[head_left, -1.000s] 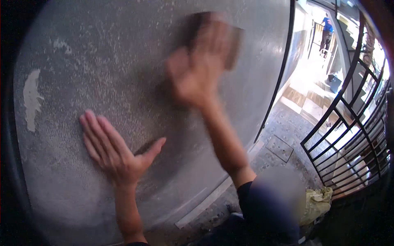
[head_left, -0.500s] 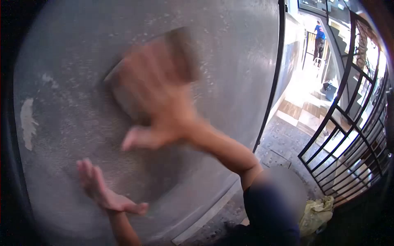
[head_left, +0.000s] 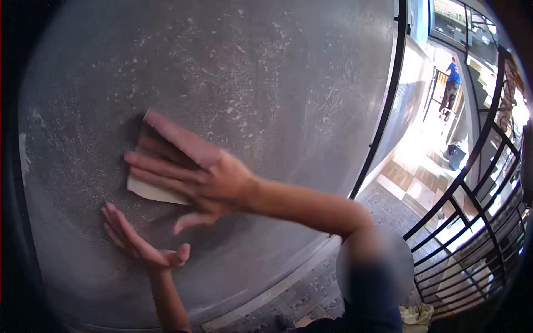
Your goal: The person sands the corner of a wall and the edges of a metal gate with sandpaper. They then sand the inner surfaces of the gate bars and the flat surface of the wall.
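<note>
My right hand (head_left: 216, 180) lies flattened against a large grey panel (head_left: 311, 127), fingers pointing left. Under and between those fingers is a sheet that looks like sandpaper (head_left: 155, 191), its pale edge showing below them. Most of the sheet is hidden by the hand. Lower left, my left hand (head_left: 136, 238) has its fingers stretched upward and thumb out, with nothing in it. It is at or close to the panel; contact is hard to make out. Whitish flecks and scuffs mark the panel above both hands.
A black metal gate (head_left: 461, 222) stands to the right. Beyond it, a person in a blue top (head_left: 452, 75) is at the far end of a bright tiled passage (head_left: 402, 177). A pale crumpled cloth or bag (head_left: 416, 314) lies on the floor at lower right.
My right hand has swept down and to the left across the panel with the sandpaper. My left hand has shifted slightly up and left, staying open. The view has turned a little.
</note>
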